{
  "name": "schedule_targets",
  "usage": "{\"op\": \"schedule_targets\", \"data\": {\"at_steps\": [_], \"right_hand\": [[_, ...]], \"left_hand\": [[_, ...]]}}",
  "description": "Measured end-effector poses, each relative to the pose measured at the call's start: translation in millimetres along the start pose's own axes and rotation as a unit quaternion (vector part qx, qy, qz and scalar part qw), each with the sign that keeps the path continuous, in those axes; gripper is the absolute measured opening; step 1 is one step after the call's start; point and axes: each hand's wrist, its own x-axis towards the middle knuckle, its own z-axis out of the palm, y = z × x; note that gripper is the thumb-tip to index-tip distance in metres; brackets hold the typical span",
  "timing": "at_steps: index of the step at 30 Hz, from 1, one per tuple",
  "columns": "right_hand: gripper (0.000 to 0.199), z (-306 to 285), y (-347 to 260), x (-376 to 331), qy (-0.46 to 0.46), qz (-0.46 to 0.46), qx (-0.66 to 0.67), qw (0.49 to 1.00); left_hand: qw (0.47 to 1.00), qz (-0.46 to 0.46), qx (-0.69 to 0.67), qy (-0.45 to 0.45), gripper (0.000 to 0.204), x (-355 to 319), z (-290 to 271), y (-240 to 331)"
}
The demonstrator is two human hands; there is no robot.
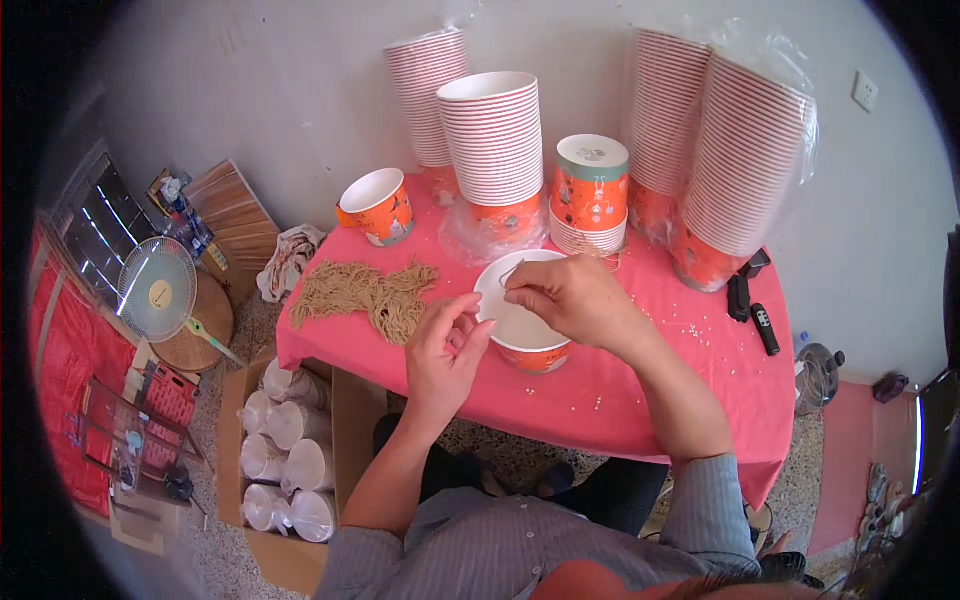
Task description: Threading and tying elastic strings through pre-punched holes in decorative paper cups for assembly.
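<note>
An orange paper bucket (534, 358) with a white inside stands in front of me on the table. At its far rim my right hand (572, 297) pinches a thin cord (512, 269), part of which curves out from the fingertips. By the bucket's left rim is my left hand (447, 345), its thumb and curled fingers apart, with nothing visible between them. To the left of the bucket lies a loose bundle of beige cords (365, 293). Some similar cord hangs beside an upside-down stack of orange buckets (590, 190) behind my right hand.
Tall bucket stacks (490, 140) line the back of the red-covered table (640, 410). One bucket (380, 207) stands at the back left. Small white beads lie scattered on the right, near black handheld tools (764, 328). A carton (345, 410) of bagged cups sits on the floor.
</note>
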Motion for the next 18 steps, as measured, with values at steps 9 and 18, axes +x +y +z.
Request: {"op": "schedule_targets", "data": {"at_steps": [9, 18], "right_hand": [[0.014, 5.7, -4.4, -4.2, -0.049, -0.034, -0.02, 0.998], [0.015, 4.7, -2.7, -8.3, -0.102, -0.042, -0.024, 0.994]], "left_hand": [[0.993, 0.085, 0.082, -0.027, 0.038, 10.4, 0.4, 2.9], [0.991, 0.065, 0.1, -0.068, 0.018, 9.2, 1.6, -4.6]]}}
